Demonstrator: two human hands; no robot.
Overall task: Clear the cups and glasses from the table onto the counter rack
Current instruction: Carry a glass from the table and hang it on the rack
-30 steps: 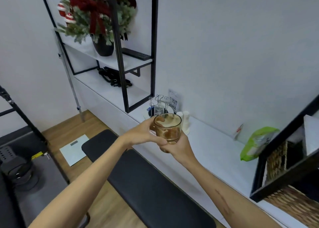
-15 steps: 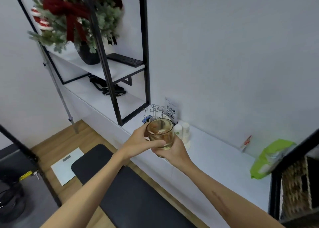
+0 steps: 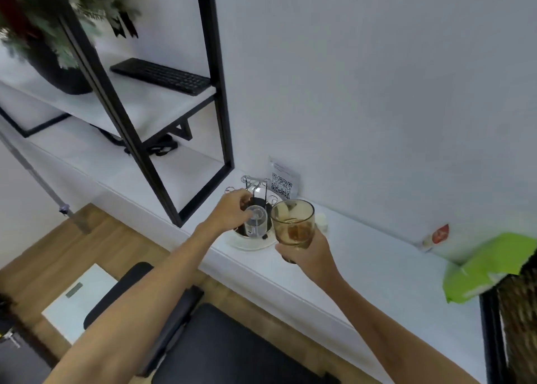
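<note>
My right hand (image 3: 308, 253) grips an amber drinking glass (image 3: 293, 223) from below and holds it upright above the white counter (image 3: 363, 267), just right of the cup rack. The rack (image 3: 255, 184) is a black stand with wire pegs on a round white tray (image 3: 247, 245). A small clear glass (image 3: 255, 222) sits tilted on the rack's front. My left hand (image 3: 232, 210) reaches over the rack, and its curled fingers pinch the top of that clear glass.
A QR-code sign (image 3: 282, 184) leans on the wall behind the rack. A small white item (image 3: 321, 219) stands right of the rack and a green bag (image 3: 488, 267) lies further right. A black shelf frame (image 3: 220, 93) rises left of the rack. A black padded bench (image 3: 232, 340) stands below.
My left hand let go of the amber glass and moved to the clear glass on the rack. My right hand alone now carries the amber glass, closer to the rack.
</note>
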